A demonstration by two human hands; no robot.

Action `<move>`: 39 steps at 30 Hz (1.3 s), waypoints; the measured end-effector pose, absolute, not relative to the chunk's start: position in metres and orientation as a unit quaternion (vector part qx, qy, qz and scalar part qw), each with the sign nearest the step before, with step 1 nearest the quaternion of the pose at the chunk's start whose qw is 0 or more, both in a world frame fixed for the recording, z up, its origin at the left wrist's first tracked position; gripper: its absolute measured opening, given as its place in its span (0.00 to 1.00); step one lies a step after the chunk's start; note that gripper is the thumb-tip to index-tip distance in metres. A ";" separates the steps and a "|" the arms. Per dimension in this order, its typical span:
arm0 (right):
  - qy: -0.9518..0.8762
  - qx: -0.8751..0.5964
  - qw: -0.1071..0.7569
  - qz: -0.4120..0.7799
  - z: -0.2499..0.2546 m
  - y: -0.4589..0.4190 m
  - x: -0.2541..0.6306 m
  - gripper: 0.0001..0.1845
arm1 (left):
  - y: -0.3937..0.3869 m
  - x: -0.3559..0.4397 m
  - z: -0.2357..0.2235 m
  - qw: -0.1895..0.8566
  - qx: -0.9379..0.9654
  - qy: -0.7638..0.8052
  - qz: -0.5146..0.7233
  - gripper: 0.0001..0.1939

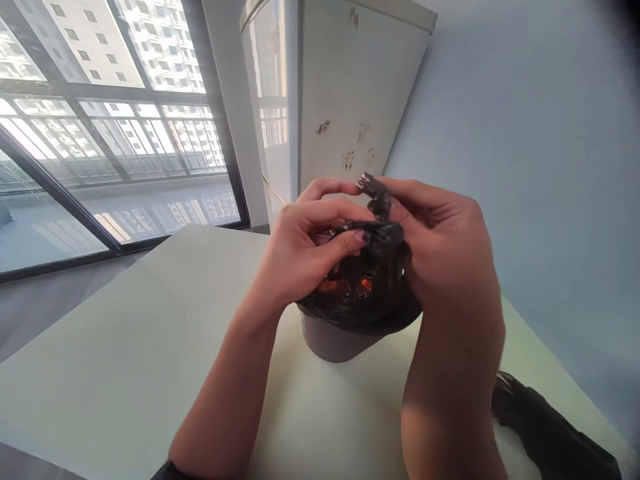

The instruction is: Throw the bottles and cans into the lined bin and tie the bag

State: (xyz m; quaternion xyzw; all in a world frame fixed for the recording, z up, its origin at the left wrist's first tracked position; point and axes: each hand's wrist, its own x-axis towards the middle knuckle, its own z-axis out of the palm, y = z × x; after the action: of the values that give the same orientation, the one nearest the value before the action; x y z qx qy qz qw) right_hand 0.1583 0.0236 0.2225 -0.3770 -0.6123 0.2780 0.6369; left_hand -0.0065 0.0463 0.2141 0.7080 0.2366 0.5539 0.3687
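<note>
A dark trash can (pixel 345 341) stands on the white table, lined with a black plastic bag (pixel 350 313) folded over its rim. Something orange shows inside the bag. My left hand (pixel 315 247) pinches the gathered top of the bag between thumb and fingers. On the other side, my right hand (pixel 440 233) grips a twisted end of the same bag that sticks up between the hands. Both hands are close together above the can, and they hide part of the bag's mouth.
Another bundle of black plastic bags (pixel 555 427) lies at the right on the white table (pixel 125 373). Behind the table stands a white fridge (pixel 345 100) with worn spots. A pale wall (pixel 540 167) is at right, and a glass window (pixel 115 133) at left.
</note>
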 end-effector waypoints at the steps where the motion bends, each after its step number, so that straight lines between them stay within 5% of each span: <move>1: -0.622 -0.379 0.625 0.279 0.223 0.023 0.157 0.08 | 0.045 -0.006 0.214 0.362 0.717 0.234 0.548 0.04; 4: -0.631 -0.368 0.600 0.327 0.225 0.021 0.158 0.08 | 0.043 -0.005 0.215 0.374 0.730 0.236 0.522 0.04; 8: -0.619 -0.348 0.570 0.413 0.228 0.019 0.160 0.21 | 0.040 -0.005 0.215 0.398 0.693 0.260 0.542 0.07; 17: -0.668 -0.427 0.448 0.413 0.234 0.013 0.169 0.20 | 0.048 -0.004 0.208 0.310 0.657 0.303 0.617 0.09; 25: -0.644 -0.446 0.515 0.347 0.241 0.007 0.175 0.17 | 0.042 0.001 0.210 0.218 0.721 0.331 0.568 0.04; 32: -0.696 -0.432 0.510 0.262 0.242 0.007 0.182 0.11 | 0.042 -0.001 0.214 0.148 0.800 0.316 0.488 0.13; 39: -0.757 -0.470 0.434 0.135 0.237 0.005 0.191 0.05 | 0.041 -0.003 0.215 0.219 0.785 0.333 0.475 0.21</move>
State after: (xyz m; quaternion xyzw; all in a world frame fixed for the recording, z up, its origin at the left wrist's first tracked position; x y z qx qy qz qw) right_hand 0.1907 0.0051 0.2366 -0.4703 -0.7568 0.1351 0.4335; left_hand -0.0027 0.0411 0.2153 0.7848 0.3328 0.4750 0.2185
